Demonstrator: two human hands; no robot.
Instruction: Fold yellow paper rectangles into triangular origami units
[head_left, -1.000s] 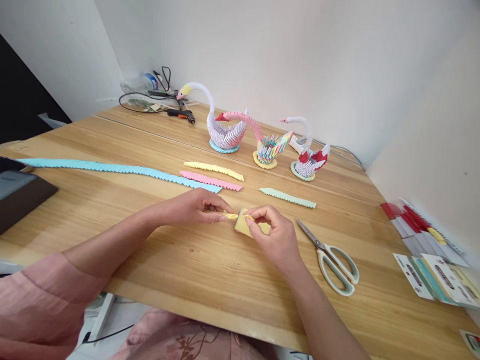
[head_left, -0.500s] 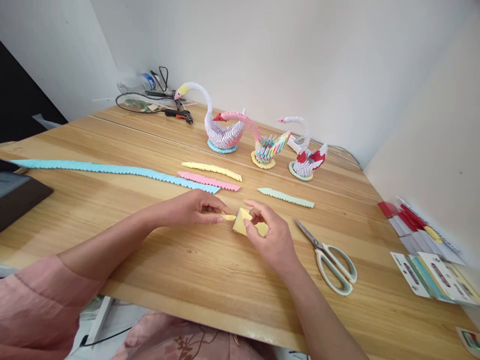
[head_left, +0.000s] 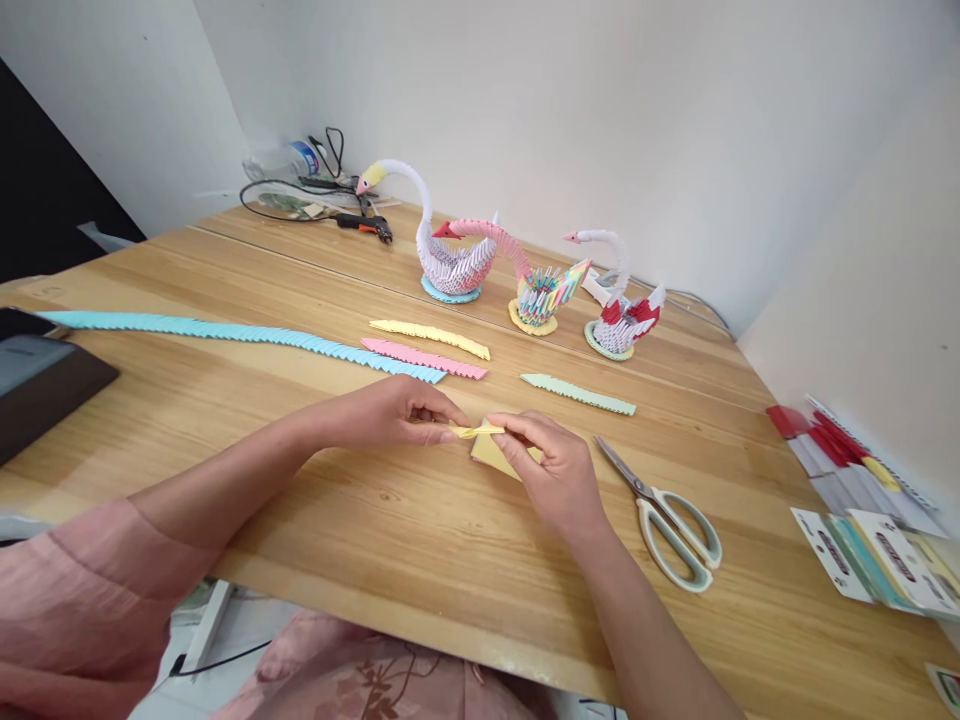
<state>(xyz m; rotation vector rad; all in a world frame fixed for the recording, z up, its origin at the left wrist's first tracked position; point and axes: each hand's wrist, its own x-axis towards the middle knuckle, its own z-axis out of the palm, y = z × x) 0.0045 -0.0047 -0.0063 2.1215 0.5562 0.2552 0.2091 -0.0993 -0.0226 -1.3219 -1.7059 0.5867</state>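
Between my two hands is a small folded yellow paper piece (head_left: 477, 431). My left hand (head_left: 401, 412) pinches its left end between thumb and fingers. The thumb and index finger of my right hand (head_left: 551, 465) close on its right end. Just beneath lies a yellow paper sheet (head_left: 499, 455) on the table, partly hidden by my right hand. Behind my hands lie folded-paper strips: a yellow strip (head_left: 431, 337), a pink strip (head_left: 424, 358), a long blue strip (head_left: 247, 332) and a pale green strip (head_left: 577, 392).
Scissors (head_left: 667, 520) lie right of my right hand. Farther back stand a white paper swan (head_left: 454, 268), a pink-necked swan (head_left: 536, 300) and a red-and-white swan (head_left: 619, 325). A glue gun (head_left: 364, 225) sits at the back left, paper packs (head_left: 874, 560) at the right, a dark device (head_left: 52, 390) at the left.
My right hand has left the yellow sheet on the table and now grips the right end of the small yellow piece that my left hand holds. The view has shifted slightly.
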